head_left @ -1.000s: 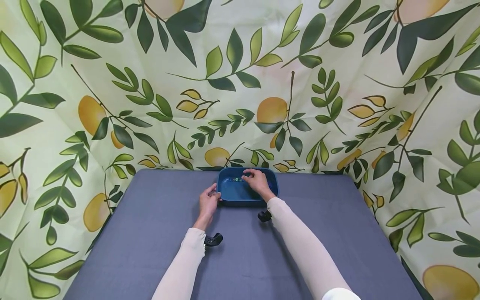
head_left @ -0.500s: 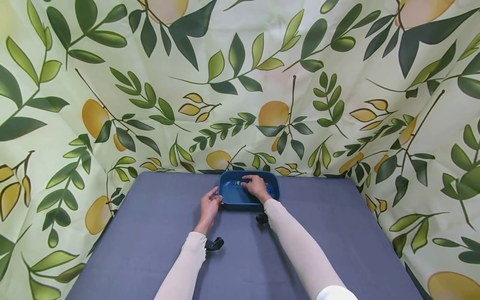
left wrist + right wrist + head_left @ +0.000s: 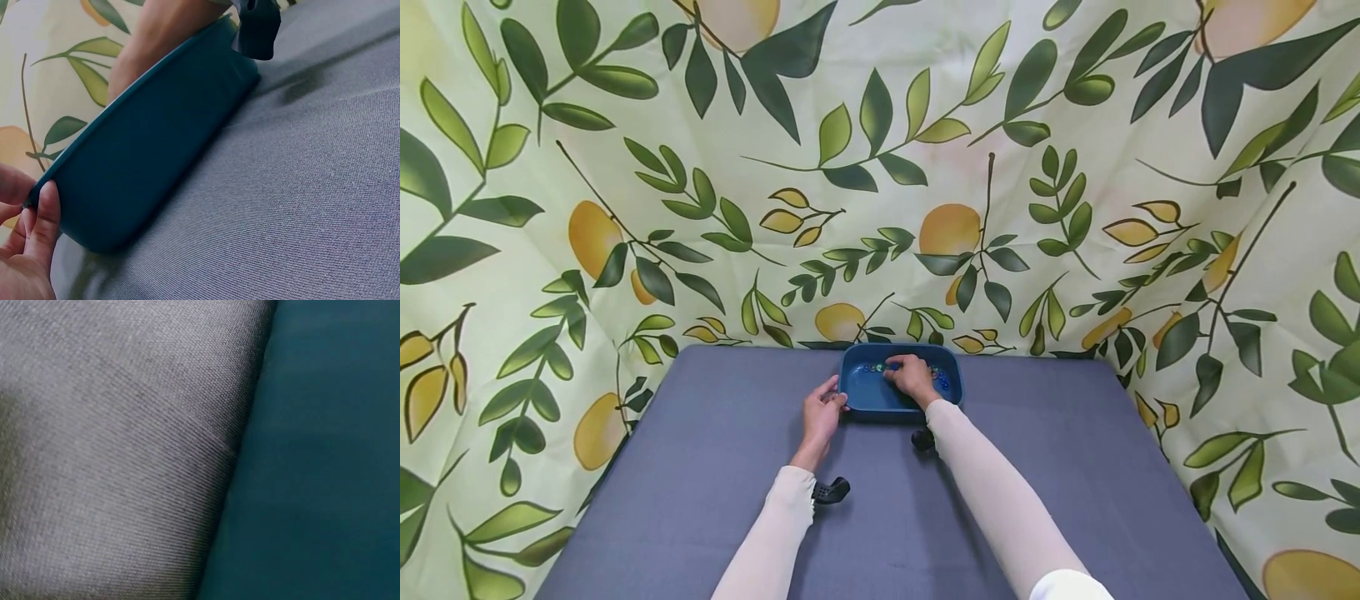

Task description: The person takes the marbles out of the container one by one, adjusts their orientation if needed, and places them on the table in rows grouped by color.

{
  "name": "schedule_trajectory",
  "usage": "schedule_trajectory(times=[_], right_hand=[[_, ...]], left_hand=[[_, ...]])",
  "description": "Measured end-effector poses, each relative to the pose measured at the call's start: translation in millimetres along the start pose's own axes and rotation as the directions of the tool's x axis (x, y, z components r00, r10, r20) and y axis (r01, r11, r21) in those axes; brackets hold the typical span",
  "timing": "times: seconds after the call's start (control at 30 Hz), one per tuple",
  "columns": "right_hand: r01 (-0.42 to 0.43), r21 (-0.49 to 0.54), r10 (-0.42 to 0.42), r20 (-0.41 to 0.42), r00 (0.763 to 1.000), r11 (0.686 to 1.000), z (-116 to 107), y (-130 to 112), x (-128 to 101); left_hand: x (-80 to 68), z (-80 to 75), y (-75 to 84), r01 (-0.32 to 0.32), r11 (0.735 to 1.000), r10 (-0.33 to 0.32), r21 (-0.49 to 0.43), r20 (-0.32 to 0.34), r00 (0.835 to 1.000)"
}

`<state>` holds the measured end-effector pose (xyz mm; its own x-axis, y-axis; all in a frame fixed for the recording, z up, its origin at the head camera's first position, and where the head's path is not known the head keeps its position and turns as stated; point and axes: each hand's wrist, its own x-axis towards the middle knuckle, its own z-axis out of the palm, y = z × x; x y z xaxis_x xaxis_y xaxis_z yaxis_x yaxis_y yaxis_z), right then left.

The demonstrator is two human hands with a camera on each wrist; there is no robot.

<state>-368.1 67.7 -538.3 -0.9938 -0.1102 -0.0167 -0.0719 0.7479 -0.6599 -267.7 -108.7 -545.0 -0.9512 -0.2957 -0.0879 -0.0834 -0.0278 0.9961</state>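
Left hand (image 3: 822,414) pinches near-left corner of smooth, round-cornered blue plastic tray (image 3: 867,396) | right hand (image 3: 913,376) inside tray, fingers curled over small glossy beads (image 3: 942,380); grip unclear | woven grey tablecloth (image 3: 700,467) beneath

A dark blue rectangular tray (image 3: 868,398) with rounded corners sits flat on the grey cloth at the table's far edge. Small blue and green beads (image 3: 874,367) lie along its far inner wall.
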Motion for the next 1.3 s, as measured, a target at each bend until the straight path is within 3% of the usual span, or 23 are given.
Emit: schedule_trajectory(times=[0.37, 0.77, 1.3], right_hand=[[-0.034, -0.096, 0.031, -0.032, 0.999, 0.995, 0, 3, -2], [-0.046, -0.129, 0.041, -0.034, 0.999, 0.991, -3, 1, -2], [0.053, -0.064, -0.058, -0.062, 0.996, 0.996, -23, -10, -11]], left_hand=[[-6.5, 3.5, -3.1, -0.014, 1.0, 0.014, 0.011, 0.012, 1.0], [-5.1, 5.3, -1.3, -0.004, 1.0, 0.004, -0.016, 0.011, 1.0], [-1.2, 0.2, -0.2, 0.005, 1.0, -0.005, -0.015, -0.004, 1.0]])
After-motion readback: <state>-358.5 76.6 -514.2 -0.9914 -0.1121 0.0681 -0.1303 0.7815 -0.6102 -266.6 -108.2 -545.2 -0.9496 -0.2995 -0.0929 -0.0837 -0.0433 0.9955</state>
